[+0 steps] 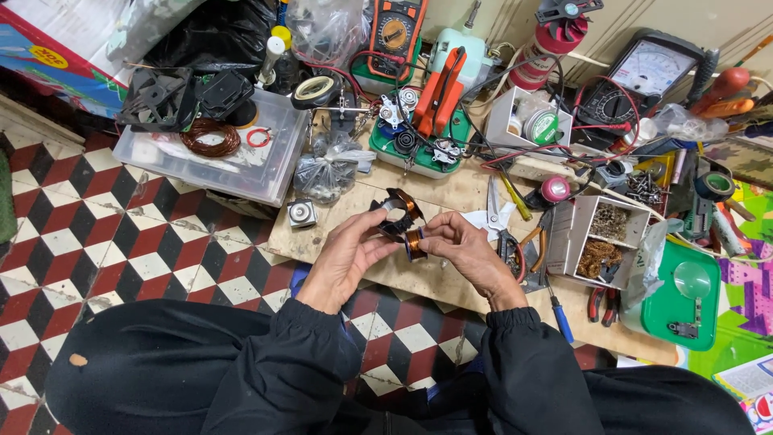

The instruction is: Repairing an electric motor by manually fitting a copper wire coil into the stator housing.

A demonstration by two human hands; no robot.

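We've got the small copper-wound coil pinched between both hands over the wooden board, abt centre frame. Left hand curls in from 8 o'clock, fingers partly closed, tips on the coil's left side & brushing the dark motor frame at 12 o'clock of it. Right hand comes in from 4 o'clock, thumb & forefinger closed on the coil's right rim. To do this well, we reckon: keep both grips light, hold by the bobbin edges not the windings, keep the coil square to the frame. Outward: scissors & pliers at 3 o'clock, grey compartment box further right, clear plastic tray at 10 o'clock, green soldering stand at 12, tiled floor at 9
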